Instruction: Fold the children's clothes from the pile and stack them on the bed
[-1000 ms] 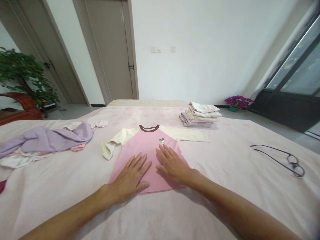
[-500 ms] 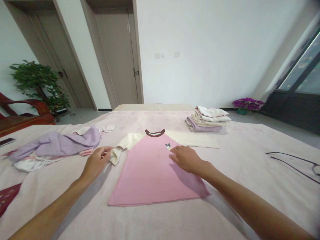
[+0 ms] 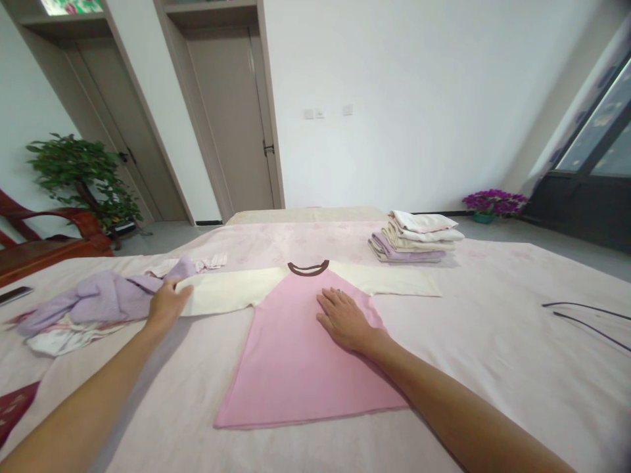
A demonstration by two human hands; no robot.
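Observation:
A pink long-sleeved shirt (image 3: 290,368) with cream sleeves and a dark brown collar lies spread on the pale bedsheet. Its left-hand sleeve (image 3: 221,292) stretches straight out to the side, and my left hand (image 3: 170,305) grips the cuff end. My right hand (image 3: 348,322) rests flat on the shirt's chest, fingers extended, covering most of the small printed duck face. The other sleeve (image 3: 407,280) lies flat toward the right.
A heap of unfolded clothes (image 3: 113,295) lies at the left, close to my left hand. Behind the shirt on the right stands a stack of folded clothes (image 3: 417,240). Glasses (image 3: 591,325) lie at the right edge, a phone (image 3: 16,295) at the far left.
My left hand has moved left, drawing the bunched sleeve out straight. My right hand has shifted slightly and now lies flat on the chest. The view has tilted up a little.

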